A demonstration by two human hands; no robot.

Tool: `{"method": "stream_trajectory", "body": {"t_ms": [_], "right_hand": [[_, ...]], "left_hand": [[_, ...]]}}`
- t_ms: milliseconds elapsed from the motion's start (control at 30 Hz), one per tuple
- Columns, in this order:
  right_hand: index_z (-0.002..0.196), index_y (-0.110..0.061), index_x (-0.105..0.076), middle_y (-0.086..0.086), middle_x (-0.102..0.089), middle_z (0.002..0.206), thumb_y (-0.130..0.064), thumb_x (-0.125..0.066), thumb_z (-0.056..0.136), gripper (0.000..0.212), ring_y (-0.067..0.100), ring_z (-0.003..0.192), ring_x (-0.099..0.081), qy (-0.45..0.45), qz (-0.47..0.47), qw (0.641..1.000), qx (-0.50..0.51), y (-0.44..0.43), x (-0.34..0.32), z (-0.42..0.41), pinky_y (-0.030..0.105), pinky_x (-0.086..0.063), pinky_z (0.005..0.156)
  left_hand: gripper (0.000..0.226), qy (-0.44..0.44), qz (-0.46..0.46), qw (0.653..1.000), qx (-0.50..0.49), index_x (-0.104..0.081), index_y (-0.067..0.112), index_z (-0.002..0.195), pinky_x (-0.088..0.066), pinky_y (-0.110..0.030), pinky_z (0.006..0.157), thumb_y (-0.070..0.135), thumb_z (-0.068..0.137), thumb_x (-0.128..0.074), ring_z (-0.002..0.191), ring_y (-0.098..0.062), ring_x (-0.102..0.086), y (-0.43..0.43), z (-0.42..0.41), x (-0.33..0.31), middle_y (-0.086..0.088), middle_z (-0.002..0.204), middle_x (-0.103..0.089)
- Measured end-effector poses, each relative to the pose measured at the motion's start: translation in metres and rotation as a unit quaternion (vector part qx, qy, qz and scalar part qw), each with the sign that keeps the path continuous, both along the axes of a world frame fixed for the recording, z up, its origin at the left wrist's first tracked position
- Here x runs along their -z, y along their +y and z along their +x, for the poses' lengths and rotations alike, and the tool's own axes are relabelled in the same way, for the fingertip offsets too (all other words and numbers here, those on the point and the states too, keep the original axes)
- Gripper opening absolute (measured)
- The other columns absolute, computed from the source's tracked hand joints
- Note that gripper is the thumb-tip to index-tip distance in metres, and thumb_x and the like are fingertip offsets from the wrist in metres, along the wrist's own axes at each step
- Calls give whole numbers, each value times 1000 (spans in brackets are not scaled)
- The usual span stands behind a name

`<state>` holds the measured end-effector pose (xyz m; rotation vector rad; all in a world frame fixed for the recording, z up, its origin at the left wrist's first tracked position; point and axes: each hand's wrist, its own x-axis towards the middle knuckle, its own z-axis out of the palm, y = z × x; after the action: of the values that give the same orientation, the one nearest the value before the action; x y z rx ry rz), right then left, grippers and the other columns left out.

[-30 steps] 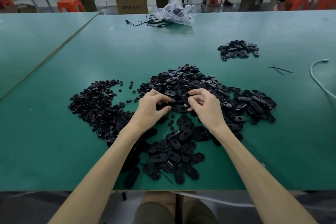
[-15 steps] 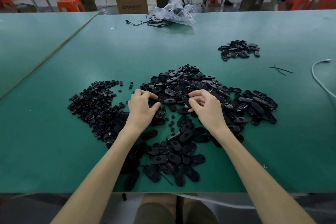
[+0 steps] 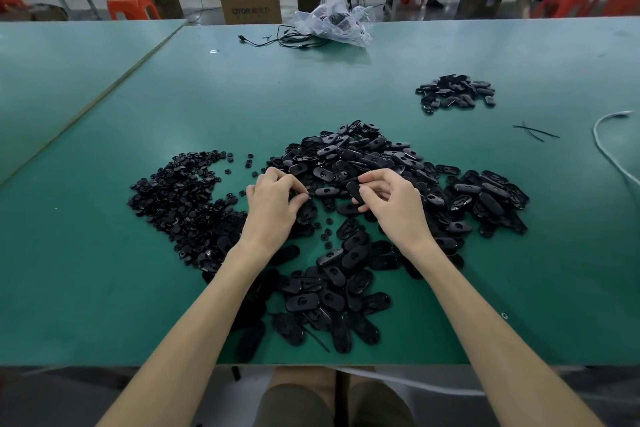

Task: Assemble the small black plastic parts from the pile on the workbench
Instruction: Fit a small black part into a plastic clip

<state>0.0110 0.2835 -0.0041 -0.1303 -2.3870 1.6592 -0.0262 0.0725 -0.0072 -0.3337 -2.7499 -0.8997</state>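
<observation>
A big pile of black oval shells [image 3: 349, 152] lies mid-table. Left of it spreads a pile of small round black parts [image 3: 183, 201], and more ovals [image 3: 329, 288] lie close to me. My right hand [image 3: 394, 208] pinches one black oval shell [image 3: 354, 190] between thumb and fingers, just above the pile. My left hand [image 3: 273, 208] rests low at the pile's left edge among scattered small parts. Its thumb and fingertips are curled together, and whatever is between them is hidden.
A small separate heap of oval parts [image 3: 453, 94] sits far right. Thin black strips [image 3: 533, 132] and a white cable [image 3: 602, 146] lie at the right edge. A clear plastic bag [image 3: 332, 21] and black wires [image 3: 277, 40] are at the table's far side. The front table edge [image 3: 104, 362] is near me.
My left hand has drawn away from my right hand and moved left, down to the loose small parts. My right hand stays almost still with the oval shell.
</observation>
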Motion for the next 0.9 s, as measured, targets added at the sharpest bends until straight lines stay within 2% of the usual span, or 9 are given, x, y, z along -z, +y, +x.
{"method": "stream_trajectory", "body": {"t_ms": [100, 200, 333, 600, 700, 767, 800, 833, 900], "right_hand": [[114, -11, -69, -1, -79, 95, -4, -62, 102, 16, 6, 76, -77, -5, -4, 1000, -3, 0, -1, 1, 14, -54, 66], [116, -12, -69, -1, -79, 99, -4, -61, 102, 19, 9, 81, -78, -15, -14, 1000, -9, 1, -2, 1, 21, -60, 75], [117, -13, -69, -2, -80, 98, -6, -61, 102, 19, 9, 81, -78, -20, -14, 1000, -10, 1, -3, 1, 17, -58, 76], [117, -10, -69, 0, -79, 99, -5, -62, 102, 18, 9, 83, -78, -19, -31, 999, -9, -2, -3, 3, 17, -59, 80], [117, -10, -69, 0, -79, 101, -4, -64, 101, 18, 10, 85, -78, -19, -47, 999, -16, -5, -3, 6, 21, -60, 83], [118, -12, -69, -1, -78, 103, -5, -67, 100, 20, 11, 86, -78, -23, -48, 998, -29, -7, -2, 8, 22, -60, 84], [119, -13, -69, -1, -77, 105, -5, -69, 99, 22, 12, 88, -78, -25, -46, 998, -36, -9, -1, 9, 24, -60, 86], [119, -14, -69, 0, -76, 107, -5, -71, 97, 24, 13, 90, -77, -26, -43, 998, -42, -10, -1, 9, 27, -61, 89], [120, -13, -69, 0, -74, 110, -5, -74, 95, 27, 15, 95, -76, -25, -35, 998, -46, -11, 0, 9, 32, -61, 95]], "left_hand": [[13, 4, -8, 1000, 2, -73, 21, 106, -20, -27, 98, 31, 99, -68, 113, -14, -48, 1, 0, 0, 5, 111, -52], [15, -1, -2, 1000, 8, -73, 25, 106, -19, -27, 99, 36, 96, -71, 112, -12, -45, 0, 0, 0, 5, 112, -52], [6, 1, 14, 1000, 11, -74, 26, 96, -21, -28, 97, 32, 95, -73, 108, -12, -46, 0, -1, 1, 6, 108, -53], [15, 19, -7, 1000, 22, -69, 16, 101, -20, -23, 93, 27, 104, -60, 109, -14, -48, 1, -3, 2, 5, 110, -55], [12, 63, 70, 995, 30, -63, 20, 105, -29, -26, 92, 28, 107, -53, 92, -3, -49, 4, 3, -4, 7, 99, -65], [9, 76, 136, 986, 54, -57, 23, 105, -40, -21, 89, 25, 109, -49, 85, -6, -58, 5, 8, -5, 11, 89, -68], [9, 65, 159, 983, 72, -55, 22, 105, -45, -19, 82, 23, 110, -48, 81, -9, -62, 5, 9, -5, 11, 88, -69], [8, 51, 166, 981, 88, -54, 21, 105, -49, -20, 75, 21, 110, -48, 78, -12, -63, 5, 10, -5, 11, 87, -69], [7, 31, 151, 982, 111, -54, 21, 104, -52, -24, 73, 19, 109, -49, 79, -13, -65, 5, 9, -4, 9, 87, -68]]}}
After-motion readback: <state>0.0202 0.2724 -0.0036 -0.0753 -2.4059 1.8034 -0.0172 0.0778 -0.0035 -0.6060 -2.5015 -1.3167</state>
